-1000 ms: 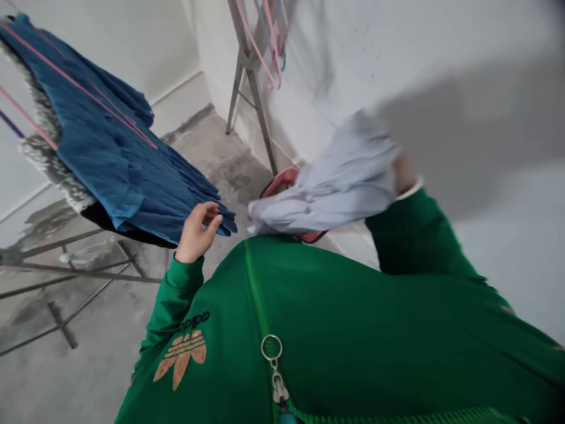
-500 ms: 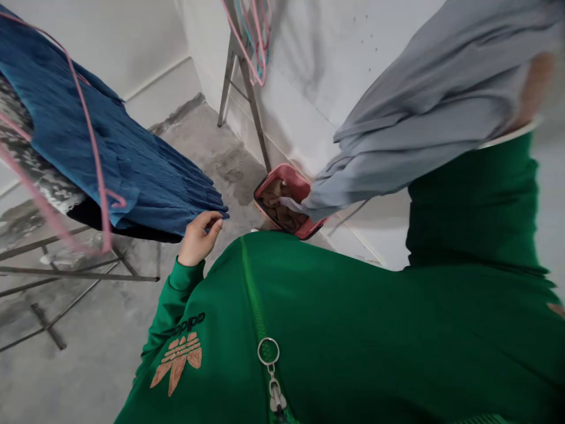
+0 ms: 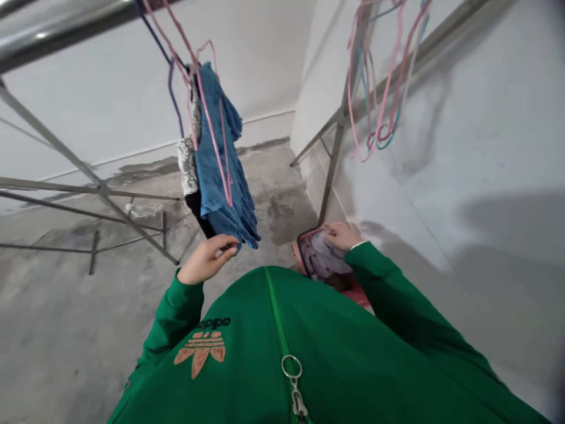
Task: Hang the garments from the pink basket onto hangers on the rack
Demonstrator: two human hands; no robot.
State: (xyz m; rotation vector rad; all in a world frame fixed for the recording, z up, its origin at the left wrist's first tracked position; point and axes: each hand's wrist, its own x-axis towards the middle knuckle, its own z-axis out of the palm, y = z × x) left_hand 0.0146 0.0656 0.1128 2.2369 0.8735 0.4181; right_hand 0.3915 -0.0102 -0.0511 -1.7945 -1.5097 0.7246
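My left hand (image 3: 209,259) hangs in front of me, its fingers loosely curled and the thumb a little apart. It overlaps the hem of a blue dress (image 3: 223,159) in the view, and I see no grip on the cloth. My right hand (image 3: 342,237), with a white bangle at the wrist, is low over a pink basket (image 3: 359,296). Its curled fingers are on a crumpled grey garment (image 3: 324,259) that lies bunched in the basket. A darker brown cloth (image 3: 338,281) shows beneath it. My right forearm hides part of the basket.
Pink hangers (image 3: 225,147) hang from a metal rail (image 3: 66,29) at upper left, beside a black-and-white patterned garment (image 3: 189,168). More pink and blue hangers (image 3: 384,112) hang at right. Metal rack legs (image 3: 103,188) stand on the concrete floor, and a white wall (image 3: 477,147) is close on the right.
My right hand has come down from the upper right to the basket, and the raised grey garment now lies bunched inside. The view has shifted, so the dress appears smaller.
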